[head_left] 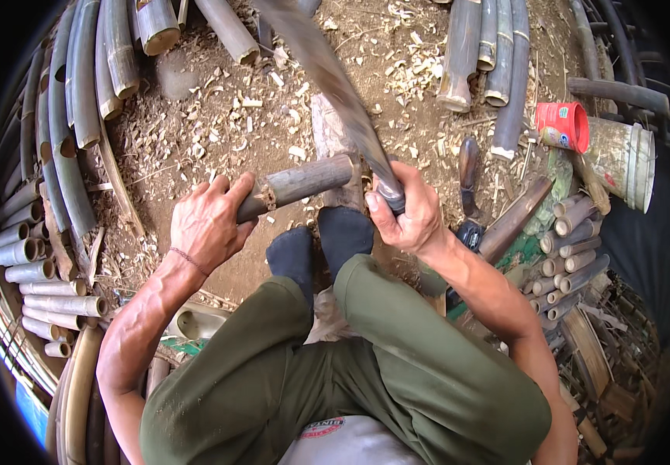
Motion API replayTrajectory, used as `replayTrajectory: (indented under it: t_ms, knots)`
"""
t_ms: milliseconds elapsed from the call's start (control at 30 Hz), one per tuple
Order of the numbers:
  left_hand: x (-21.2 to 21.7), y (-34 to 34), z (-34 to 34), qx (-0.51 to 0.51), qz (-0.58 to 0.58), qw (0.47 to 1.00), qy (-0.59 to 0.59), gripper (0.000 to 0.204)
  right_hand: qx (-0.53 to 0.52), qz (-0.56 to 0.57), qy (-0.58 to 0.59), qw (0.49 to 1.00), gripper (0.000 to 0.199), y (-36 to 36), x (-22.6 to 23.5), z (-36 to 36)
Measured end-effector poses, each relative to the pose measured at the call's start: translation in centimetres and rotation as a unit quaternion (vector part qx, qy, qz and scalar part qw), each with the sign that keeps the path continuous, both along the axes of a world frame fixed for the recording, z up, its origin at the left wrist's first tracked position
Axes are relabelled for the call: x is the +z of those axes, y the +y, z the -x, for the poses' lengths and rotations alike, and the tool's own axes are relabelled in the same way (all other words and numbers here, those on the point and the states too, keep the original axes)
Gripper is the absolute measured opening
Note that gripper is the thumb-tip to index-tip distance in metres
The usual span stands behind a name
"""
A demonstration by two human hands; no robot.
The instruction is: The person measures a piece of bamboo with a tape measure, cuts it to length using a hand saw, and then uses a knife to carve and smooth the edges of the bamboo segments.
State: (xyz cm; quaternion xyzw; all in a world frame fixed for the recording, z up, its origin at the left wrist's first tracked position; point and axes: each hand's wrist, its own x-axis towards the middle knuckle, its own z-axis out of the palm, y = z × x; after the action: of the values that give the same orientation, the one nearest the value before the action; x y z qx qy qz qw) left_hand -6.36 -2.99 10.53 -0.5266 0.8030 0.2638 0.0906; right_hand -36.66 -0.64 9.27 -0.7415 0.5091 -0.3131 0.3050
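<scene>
While left hand (207, 221) wraps around bamboo length (309, 180) near centre, right hand (411, 209) clasps lower end of long, blurred tool (339, 97); bamboo poles (83, 81) crowd 10 and 1 o'clock, cut tubes (52, 304) stacked at 9 and 3, red container (558, 126) and pale bucket (618, 159) at 2; dirt floor (157, 128) chip-strewn, opening widest around 12, between poles

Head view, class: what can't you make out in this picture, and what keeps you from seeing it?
All in the head view:
1. Long tool in the right hand: outline smeared by motion blur, far end cut off by the top edge.
2. Bamboo tube: gripped end hidden by the left hand.
3. Pale bucket: inside hidden by its own wall.
4. Bamboo poles, upper left: some far ends cut off by the top edge.
</scene>
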Motion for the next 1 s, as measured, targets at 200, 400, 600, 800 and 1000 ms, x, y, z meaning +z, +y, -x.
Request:
replayTrajectory:
  t_ms: [200,400,600,800,1000]
  knots:
    - [0.3,1.0,0.9,-0.044,0.046,0.996,-0.055,0.069,0.031,-0.315,0.173,0.933,0.031,-0.6,-3.8,3.1]
    - [0.7,-2.6,-0.6,0.001,-0.228,0.974,-0.003,0.061,-0.006,-0.236,0.139,0.962,0.033,0.4,-3.3,2.3]
    - [1.8,-2.6,-0.3,0.036,-0.240,0.970,0.001,0.058,-0.020,0.003,-0.023,1.000,0.033,-0.5,0.9,-0.5]
    - [1.3,-2.0,-0.2,0.040,-0.227,0.973,0.026,0.052,0.014,-0.271,0.169,0.948,0.034,-0.2,-3.5,2.4]
    - [0.8,-0.6,-0.3,0.024,-0.108,0.993,0.041,0.044,-0.017,-0.001,0.013,1.000,0.032,-0.1,-1.0,0.1]
